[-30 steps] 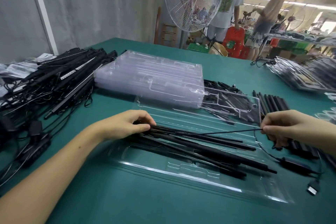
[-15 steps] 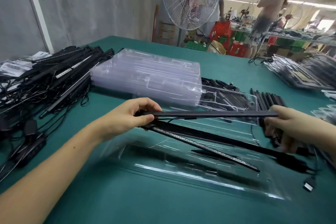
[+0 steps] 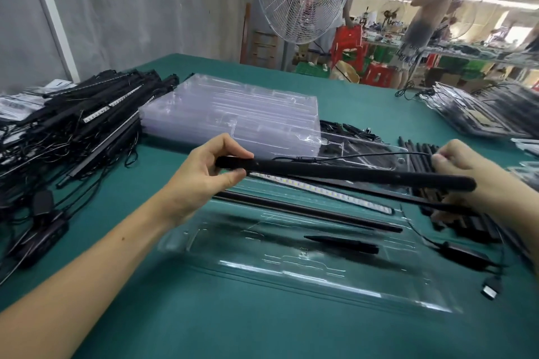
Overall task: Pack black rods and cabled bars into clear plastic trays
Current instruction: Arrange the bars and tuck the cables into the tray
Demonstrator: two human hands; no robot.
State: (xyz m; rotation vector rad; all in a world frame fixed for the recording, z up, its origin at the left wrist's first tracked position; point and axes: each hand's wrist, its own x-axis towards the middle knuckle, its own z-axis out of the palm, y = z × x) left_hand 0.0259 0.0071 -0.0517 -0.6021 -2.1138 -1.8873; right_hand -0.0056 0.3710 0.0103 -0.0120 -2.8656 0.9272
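Head view, inspected from my remote station. Worktop (image 3: 262,329) carries a heap of cabled bars (image 3: 87,125) at its left and a stack of clear trays (image 3: 233,114) behind the work. Neither has shifted over the last second.

The open tray (image 3: 291,274) lies nearest me, and its load has changed. A second ago the bundle lay low in it under both hands. Now one black bar (image 3: 350,173) is lifted clear and hangs roughly level above the tray, touching none of it. Left below are a long rod (image 3: 306,211) across the tray's far side and a short black piece (image 3: 341,243) in a nearer recess. An LED bar (image 3: 320,191) slants just under the raised one, diodes up. I judge the bundle is being separated so each piece can go to its own channel. The lifted bar is not yet seated.

Left hand (image 3: 204,178): grip closed, thumb and fingers pinching the bar's left end. Right hand (image 3: 466,166): grip closed on the thin cable (image 3: 364,156) running above the bar. Whether its lower fingers also hold a rod, I cannot tell.

Bar: matt black, straight, round-ended, no visible damage. Cable: slack arc, unkinked. A USB plug (image 3: 490,290) lies on the worktop beyond the tray's right end.
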